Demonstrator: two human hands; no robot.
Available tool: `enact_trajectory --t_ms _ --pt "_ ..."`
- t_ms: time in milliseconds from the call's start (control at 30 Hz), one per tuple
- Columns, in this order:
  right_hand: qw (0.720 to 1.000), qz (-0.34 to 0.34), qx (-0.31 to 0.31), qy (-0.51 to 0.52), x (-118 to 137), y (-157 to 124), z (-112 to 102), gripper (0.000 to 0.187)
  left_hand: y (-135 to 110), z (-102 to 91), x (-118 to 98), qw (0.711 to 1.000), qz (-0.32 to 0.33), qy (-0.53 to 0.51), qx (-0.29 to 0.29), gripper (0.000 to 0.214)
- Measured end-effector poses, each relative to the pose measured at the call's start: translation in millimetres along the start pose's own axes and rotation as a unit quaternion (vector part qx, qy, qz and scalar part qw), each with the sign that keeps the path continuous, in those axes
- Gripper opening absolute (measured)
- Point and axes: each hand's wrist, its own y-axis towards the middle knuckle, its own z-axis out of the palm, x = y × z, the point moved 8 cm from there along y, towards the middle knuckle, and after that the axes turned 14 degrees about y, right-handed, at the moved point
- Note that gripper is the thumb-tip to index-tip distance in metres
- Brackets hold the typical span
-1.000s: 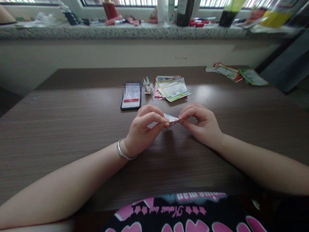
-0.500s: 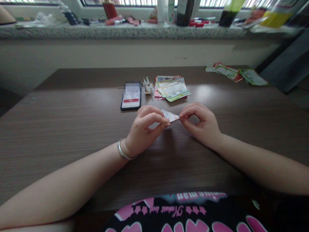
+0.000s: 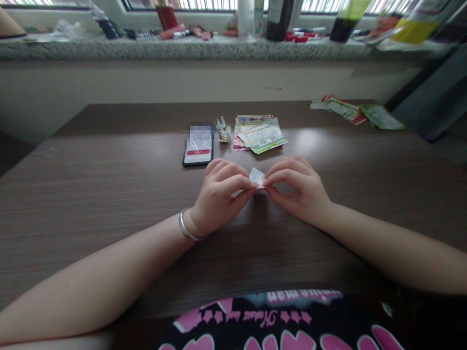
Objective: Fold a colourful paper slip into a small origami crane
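A small folded piece of printed paper [image 3: 257,176] is held above the table between both my hands. My left hand [image 3: 224,189] pinches its left side between thumb and fingers; a silver bangle circles that wrist. From the other side, my right hand [image 3: 297,187] grips the paper's right edge with thumb and fingertips. The two hands' fingertips nearly meet, and they hide much of the paper. Just beyond my hands lies a stack of printed leaflets [image 3: 262,136]. Left of the stack sits a small bundle of folded paper pieces [image 3: 224,131].
A phone [image 3: 199,146] with a lit screen lies on the brown table [image 3: 109,194] beyond my left hand. More leaflets [image 3: 345,108] are at the far right. Behind the table, a speckled windowsill [image 3: 182,47] carries bottles and assorted small items.
My right hand has moved left, closer to my left hand. The paper showed a pointed triangle before; now a smaller, squarer part of it stands up between the fingers.
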Motion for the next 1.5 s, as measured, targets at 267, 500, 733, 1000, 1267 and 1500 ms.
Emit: enact_trajectory --t_ms 267,500,733,1000,1267,1500 --pt "0.999 -0.034 0.016 -0.019 4.5 0.3 -0.1 0.01 -1.7 1.3 -0.1 1.0 0.006 0.018 0.014 0.004" --pt "0.999 -0.036 0.015 -0.032 5.3 -1.8 1.9 0.01 -1.5 1.6 -3.8 0.997 0.028 0.068 0.024 0.005" --pt "1.0 -0.015 0.003 -0.003 1.0 1.1 1.1 0.008 -0.4 0.4 -5.3 0.997 0.028 0.063 0.014 0.006" --pt "0.998 -0.049 0.022 -0.04 9.1 0.9 4.6 0.01 0.1 1.5 -11.7 0.993 0.058 0.098 0.017 0.007" --pt "0.994 -0.066 0.024 -0.079 10.4 0.1 6.9 0.006 0.9 -0.9 -14.6 0.994 0.073 0.075 -0.002 0.013" --pt "0.993 -0.066 0.023 -0.099 7.7 -0.6 6.9 0.003 0.6 1.2 -13.9 0.994 0.069 0.087 0.012 0.014"
